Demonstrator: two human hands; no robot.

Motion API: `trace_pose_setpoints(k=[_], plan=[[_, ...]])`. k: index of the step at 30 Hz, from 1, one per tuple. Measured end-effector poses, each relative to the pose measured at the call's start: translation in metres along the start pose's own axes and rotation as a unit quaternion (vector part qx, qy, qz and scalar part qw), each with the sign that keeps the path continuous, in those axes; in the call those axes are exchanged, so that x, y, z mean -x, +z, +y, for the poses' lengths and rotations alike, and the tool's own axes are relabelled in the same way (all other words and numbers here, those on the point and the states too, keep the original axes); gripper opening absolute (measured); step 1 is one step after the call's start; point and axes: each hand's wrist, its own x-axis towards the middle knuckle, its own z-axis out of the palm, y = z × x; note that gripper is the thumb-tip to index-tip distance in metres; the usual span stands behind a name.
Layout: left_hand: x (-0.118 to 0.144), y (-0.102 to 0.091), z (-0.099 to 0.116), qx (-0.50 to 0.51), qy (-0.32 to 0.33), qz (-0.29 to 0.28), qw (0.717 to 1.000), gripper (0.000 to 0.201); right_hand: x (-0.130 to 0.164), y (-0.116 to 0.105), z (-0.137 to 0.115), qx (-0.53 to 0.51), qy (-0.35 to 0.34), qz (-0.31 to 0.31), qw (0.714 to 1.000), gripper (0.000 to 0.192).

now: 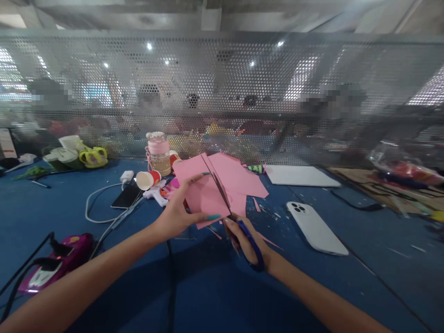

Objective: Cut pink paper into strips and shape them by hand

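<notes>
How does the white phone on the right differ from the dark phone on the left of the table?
The white phone lies camera side up, so its lenses show; the dark phone shows only a plain black surface. The white phone lies alone on bare blue table, with no cable visible; the dark phone lies beside a white cable and charger plug. The white phone is nearer the right hand, the dark phone nearer the left hand. Both lie flat.

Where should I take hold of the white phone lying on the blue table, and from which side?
Take the white phone by its two long edges, coming straight down from above. It lies flat, camera side up, apart from the pink paper and scissors, so only the thin sides offer a grip.
</notes>
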Motion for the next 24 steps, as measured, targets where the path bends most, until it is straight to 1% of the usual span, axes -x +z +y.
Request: trace_pose_setpoints(k=[4,7,16,20,24], plan=[[0.001,0.003,-0.004,0.037,-0.004,-0.005,0.999,0.077,0.0,0.0,0.0,-0.006,0.01,0.016,1.0,0.045],[0.002,0.004,-0.004,0.052,-0.013,-0.005,0.999,0.077,-0.001,-0.001,0.003,-0.003,0.008,0.017,1.0,0.043],[0.001,0.003,-0.002,0.072,-0.024,0.0,0.997,0.075,-0.002,-0.004,0.001,-0.009,-0.017,-0.03,0.999,0.038],[-0.002,-0.002,0.002,0.051,-0.014,0.016,0.998,0.075,-0.005,-0.003,0.002,-0.008,-0.03,-0.06,0.998,0.037],[-0.007,-0.009,0.001,0.051,-0.001,0.014,0.999,0.076,-0.008,-0.002,0.008,-0.024,-0.015,-0.064,0.998,0.036]])
